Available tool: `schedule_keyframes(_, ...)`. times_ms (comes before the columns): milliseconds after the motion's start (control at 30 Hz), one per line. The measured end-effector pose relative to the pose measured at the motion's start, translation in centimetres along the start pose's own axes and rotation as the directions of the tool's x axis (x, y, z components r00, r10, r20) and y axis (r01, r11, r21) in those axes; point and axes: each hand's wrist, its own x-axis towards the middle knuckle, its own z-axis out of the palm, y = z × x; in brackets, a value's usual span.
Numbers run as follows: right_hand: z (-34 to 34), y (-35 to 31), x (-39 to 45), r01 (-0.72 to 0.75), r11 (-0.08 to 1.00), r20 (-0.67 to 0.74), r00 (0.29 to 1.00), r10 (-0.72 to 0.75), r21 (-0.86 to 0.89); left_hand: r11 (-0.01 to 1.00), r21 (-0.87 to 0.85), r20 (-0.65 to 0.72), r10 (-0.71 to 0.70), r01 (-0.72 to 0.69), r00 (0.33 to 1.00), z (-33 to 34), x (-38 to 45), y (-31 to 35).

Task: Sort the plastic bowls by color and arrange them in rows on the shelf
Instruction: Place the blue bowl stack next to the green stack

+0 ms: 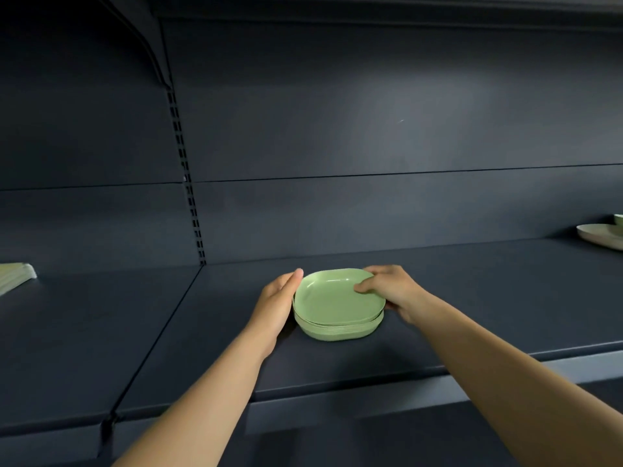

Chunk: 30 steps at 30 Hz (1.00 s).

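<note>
A stack of green bowls (338,306) sits on the dark shelf (472,298), a little left of the middle of the view and just right of the seam where two shelf boards meet. The bowls are shallow, with rounded square rims, nested closely so that only the top one shows its inside.

The left hand (276,303) lies flat against the left side of the stack, fingers straight and together, the fingertips reaching up along the rear left corner; its grip is open, pressing rather than clasping. The right hand (391,289) comes in from the right and curls over the right rim of the top bowl, the thumb resting on the inner face and the fingers wrapped round the far edge, so this grip is closed on the stack's rim.

At the far right edge of the shelf lies a pale bowl (600,235) with a green one (618,220) just behind it, both cut off by the frame. At the far left a stack of pale items (15,274) rests on the neighbouring shelf board, too cropped to identify. A slotted upright (187,183) runs up the back panel (371,112).
</note>
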Motion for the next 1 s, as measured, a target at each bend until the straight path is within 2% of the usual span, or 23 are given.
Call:
schedule_keyframes(167, 0.3, 0.4, -0.3, 0.023, 0.998, 0.002, 1.000, -0.023, -0.060, 0.996, 0.086, 0.047, 0.025, -0.029, 0.999, -0.2, -0.1, -0.1)
schedule_keyframes(500, 0.7, 0.2, -0.5, 0.011, 0.990, -0.067, 0.998, -0.021, -0.144, 0.992, 0.122, 0.073, -0.001, -0.008, 0.997, -0.5, 0.5, -0.4)
schedule_keyframes(633, -0.8, -0.1, -2.1, 0.027, 0.993, -0.103, 0.994, -0.039, -0.112, 0.970, 0.240, 0.089, 0.001, -0.022, 0.996, -0.5, 0.3, 0.2)
schedule_keyframes(700, -2.9, -0.4, -3.1, 0.070, 0.979, -0.134, 0.986, -0.097, -0.192, 0.948, 0.315, 0.057, 0.029, -0.045, 0.998, 0.0, 0.2, 1.2)
schedule_keyframes(767, -5.9, -0.7, -4.1, 0.111, 0.909, -0.169, 0.967, -0.193, -0.403, 0.901, 0.424, -0.011, 0.106, -0.092, 0.994, 1.0, 0.1, 2.9)
schedule_keyframes(833, -9.4, -1.0, -5.5, 0.121, 0.822, -0.187, 0.946, -0.265, -0.556, 0.834, 0.522, -0.005, 0.213, -0.179, 0.977, 3.1, -0.2, 5.0)
schedule_keyframes(900, -13.1, -1.1, -7.3, 0.124, 0.734, -0.174, 0.933, -0.315, -0.668, 0.743, 0.604, 0.098, 0.291, -0.289, 0.952, 6.4, -0.7, 7.1)
schedule_keyframes(1000, -19.2, -0.8, -10.3, 0.092, 0.548, -0.146, 0.915, -0.375, -0.831, 0.565, 0.714, 0.294, 0.292, -0.412, 0.910, 13.2, -2.1, 9.4)
